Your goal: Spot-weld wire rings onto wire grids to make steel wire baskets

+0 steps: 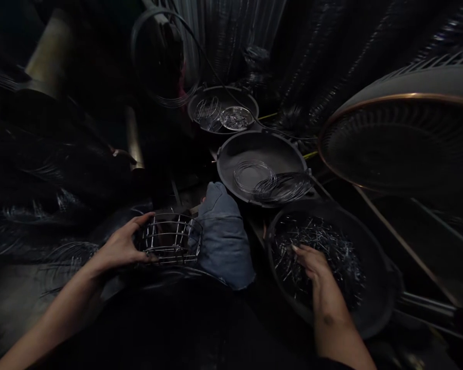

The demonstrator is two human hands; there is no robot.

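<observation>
My left hand (121,246) is closed around the left end of a round wire cage (172,239), which has curved metal rods joined by short upright bars. The cage is held on its side near my knee. My right hand (312,262) reaches into a dark pan (378,293) filled with many short metal wire pieces (339,252). Its fingers are pinched together over the pieces, and what they grip is too small and dark to make out.
Behind the pan stands a grey basin (231,159) with coiled wire rings (254,176). Farther back, another basin (195,108) holds wire parts and a small dish (236,118). A large rimmed fan-like object (401,97) juts in at right. A wire loop (137,38) hangs at upper left.
</observation>
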